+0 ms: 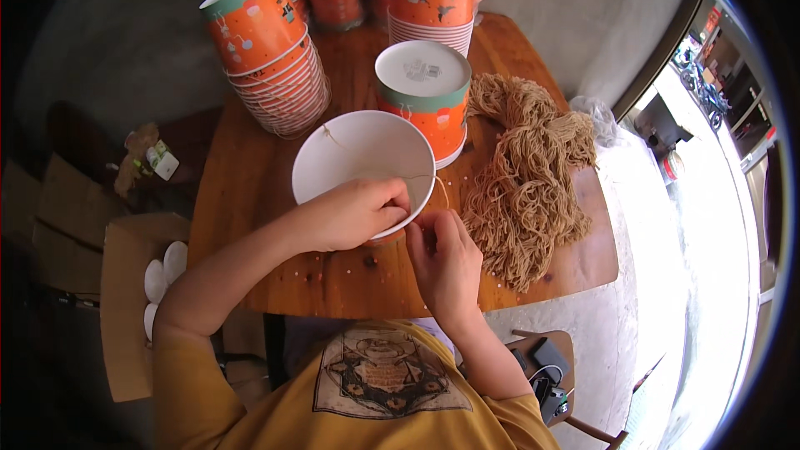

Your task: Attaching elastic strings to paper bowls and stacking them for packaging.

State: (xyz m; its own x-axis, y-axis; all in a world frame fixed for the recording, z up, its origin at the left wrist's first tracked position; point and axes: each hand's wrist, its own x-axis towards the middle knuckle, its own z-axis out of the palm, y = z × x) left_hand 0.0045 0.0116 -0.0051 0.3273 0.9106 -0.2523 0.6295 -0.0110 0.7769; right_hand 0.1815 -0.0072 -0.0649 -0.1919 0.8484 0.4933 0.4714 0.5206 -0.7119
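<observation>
A white-lined paper bucket [354,150] stands mouth up on the wooden table in front of me, its orange outside showing only below the near rim. My left hand [358,215] reaches over that rim with fingers curled inside; what they hold is hidden. Outside the bucket, by the near right of its rim, my right hand [447,271] pinches a thin tan string [445,192]. The string loops over the right rim from inside the bucket. Another bit of string [333,135] hangs at the far inner wall.
A heap of tan yarn strands [533,175] lies at the table's right. Upside-down orange and green buckets [422,71] are stacked behind the bucket, with another leaning stack [267,50] at left. A cardboard box [125,308] holding white round pieces stands at lower left.
</observation>
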